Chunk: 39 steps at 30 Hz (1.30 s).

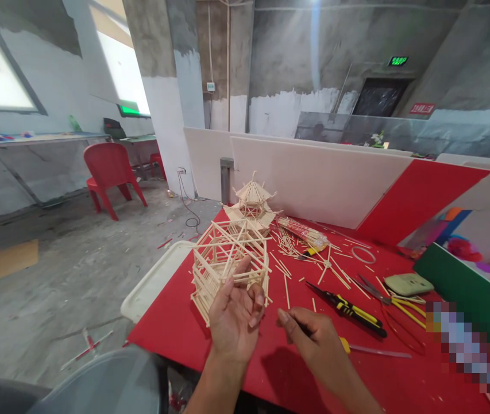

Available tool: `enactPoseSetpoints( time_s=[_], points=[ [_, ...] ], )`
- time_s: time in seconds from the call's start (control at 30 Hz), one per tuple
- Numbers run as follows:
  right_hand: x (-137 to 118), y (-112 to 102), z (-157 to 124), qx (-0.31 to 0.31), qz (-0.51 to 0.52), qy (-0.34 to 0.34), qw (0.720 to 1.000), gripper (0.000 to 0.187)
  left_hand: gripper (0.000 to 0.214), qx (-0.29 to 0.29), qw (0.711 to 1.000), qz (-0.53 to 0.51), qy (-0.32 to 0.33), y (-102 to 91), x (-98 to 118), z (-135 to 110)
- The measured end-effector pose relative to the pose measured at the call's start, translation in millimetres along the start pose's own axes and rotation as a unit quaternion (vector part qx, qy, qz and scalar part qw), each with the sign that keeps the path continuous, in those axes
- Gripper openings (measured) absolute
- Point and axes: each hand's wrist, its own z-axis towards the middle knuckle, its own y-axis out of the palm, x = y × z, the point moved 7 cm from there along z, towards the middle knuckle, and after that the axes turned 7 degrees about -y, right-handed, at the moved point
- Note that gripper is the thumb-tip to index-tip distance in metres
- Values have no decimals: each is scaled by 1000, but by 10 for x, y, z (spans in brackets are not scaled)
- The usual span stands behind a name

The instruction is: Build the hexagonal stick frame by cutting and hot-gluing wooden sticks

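My left hand is palm up at the near side of a wooden-stick framework. Its index finger reaches up to the sticks and the other fingers are loosely curled and apart; contact with the frame cannot be made out. My right hand hovers over the red table to the right, thumb and forefinger pinched together. Whatever sits in that pinch is hidden or too small to name. Behind the framework stands a stick-built pagoda roof model with tiered eaves.
Loose sticks and a bagged stick bundle lie beyond my hands. Black-yellow pliers, yellow-handled cutters, a translucent rod and a pale green case are rightward. A green panel borders the right.
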Motion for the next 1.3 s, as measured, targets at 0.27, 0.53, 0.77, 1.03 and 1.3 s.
enactPoseSetpoints(
  time_s=[0.27, 0.53, 0.77, 1.03, 1.3],
  points=[
    [-4, 89, 10, -19, -3, 6, 1000, 45, 51, 4, 1000, -4, 3, 17, 21, 13],
    [4, 129, -7, -32, -12, 15, 999, 45, 52, -6, 1000, -6, -3, 31, 25, 40],
    [9, 149, -31, -39, -9, 8, 999, 45, 49, -26, 999, -32, 19, 29, 13, 72],
    [122, 217, -64, -59, -24, 11, 998, 45, 48, -28, 997, -61, 29, 53, 5, 55],
    [153, 273, -129, -80, -55, 27, 995, 46, 50, -26, 996, -79, 42, 52, -18, 71]
  ],
)
